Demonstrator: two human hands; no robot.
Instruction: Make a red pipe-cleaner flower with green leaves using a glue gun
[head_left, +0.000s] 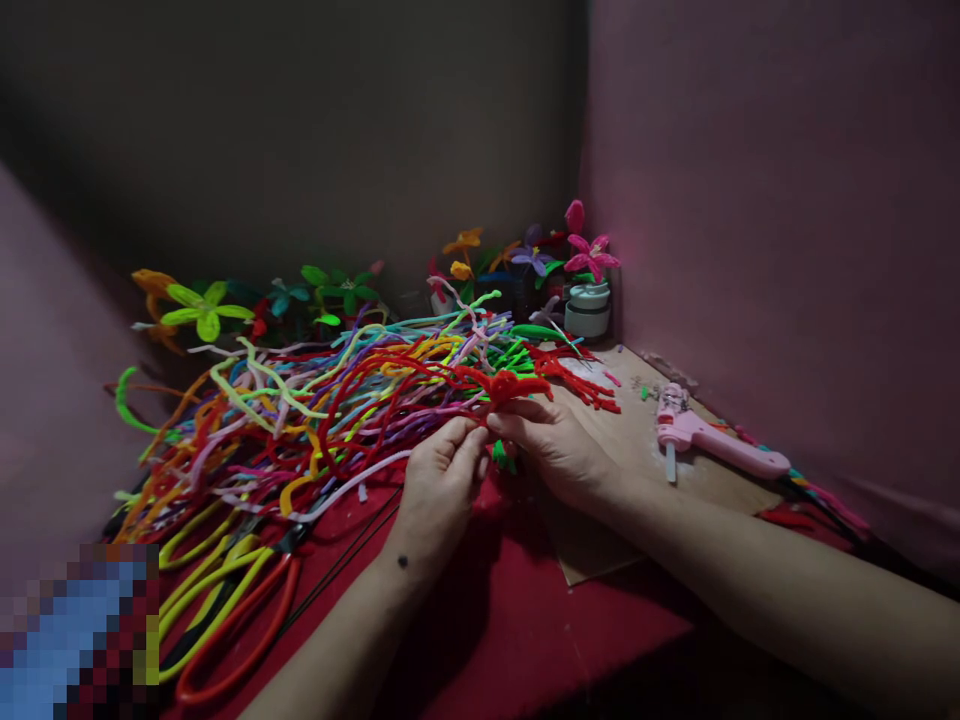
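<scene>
Between my two hands is a red pipe-cleaner flower (504, 386), its fuzzy petals spreading above my fingertips. My left hand (448, 480) pinches its base with thumb and forefinger. From the other side my right hand (559, 450) is closed on the same base, and the two thumbs almost meet. Fingers hide where the petals join. Just below the right fingers shows a bit of green pipe cleaner (505, 457); whether it belongs to the flower I cannot tell. Behind the hands lies a large heap of many-coloured pipe cleaners (360, 390).
A pink glue gun (720, 445) lies on a brown board (592, 540) at the right. Scissors with red handles (240, 650) and yellow-handled tools (202, 590) rest at the lower left on the red table (480, 620). Finished flowers (208, 311) and a small pale jar (587, 310) stand along the back.
</scene>
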